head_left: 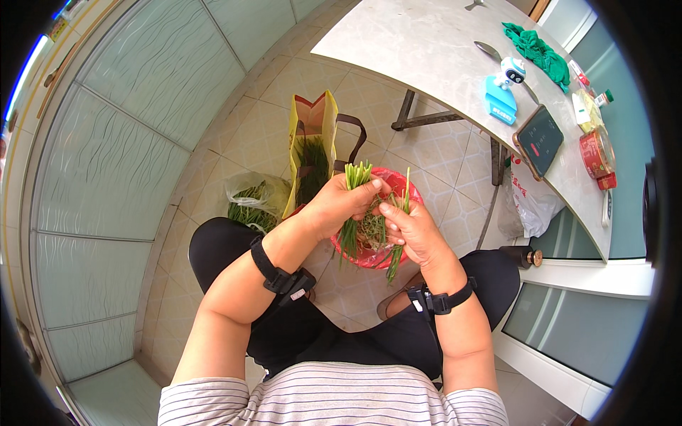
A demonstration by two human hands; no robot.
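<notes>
My left hand (338, 204) is closed round a thick bunch of garlic chives (357, 175), its pale cut ends pointing up and the green leaves hanging below. My right hand (416, 233) pinches a few separate chive stalks (395, 264) between thumb and fingers. Both hands meet over a red basin (416, 189) on the floor, lined with clear plastic. Inside the basin lie dry-looking trimmings (371, 231), partly hidden by my hands. Just left of it stands a yellow shopping bag (328, 117) with more chives (312, 163) inside.
A clear plastic bag of greens (249, 207) sits by my left knee. At the right is a table (419, 50) holding a phone (540, 140), a small robot figure on a blue stand (501, 103), a green cloth (538, 53) and food packages. A white bag (534, 202) hangs beneath.
</notes>
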